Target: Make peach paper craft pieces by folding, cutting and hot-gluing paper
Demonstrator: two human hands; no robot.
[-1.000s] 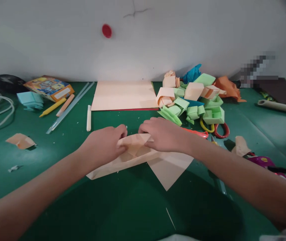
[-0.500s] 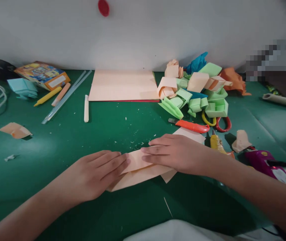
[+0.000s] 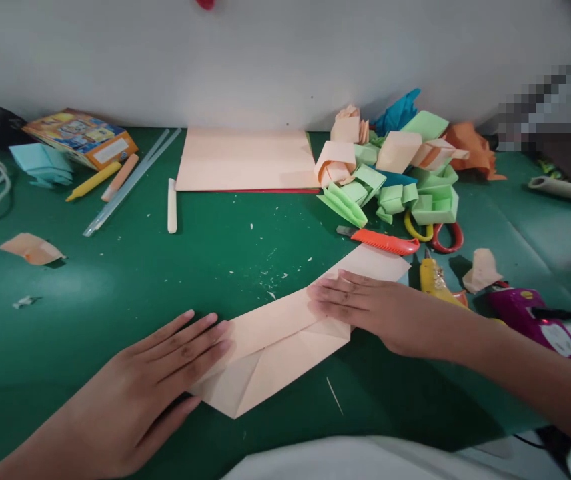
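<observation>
A folded sheet of pale peach paper (image 3: pixel 270 330) lies slantwise on the green table in front of me, with creases across its lower flap. My left hand (image 3: pixel 165 373) rests flat on its left end, fingers stretched and the thumb apart near the lower corner. Toward the right end, my right hand (image 3: pixel 365 303) presses down with its fingers laid out flat. The paper's far right tip pokes out beyond that hand, close to an orange box cutter (image 3: pixel 385 241). Part of the sheet is hidden under both hands.
A heap of folded green, peach and blue paper pieces (image 3: pixel 395 173) sits at the back right. Scissors (image 3: pixel 447 238), a yellow glue gun (image 3: pixel 435 280) and a purple power strip (image 3: pixel 525 310) lie to the right. Peach sheets (image 3: pixel 245 160) are stacked at the back, with markers (image 3: pixel 94 181) at left.
My hands have slid apart along the paper, the left down and leftward, the right slightly rightward. More of the folded sheet and its lower flap shows. The view has tilted down a little.
</observation>
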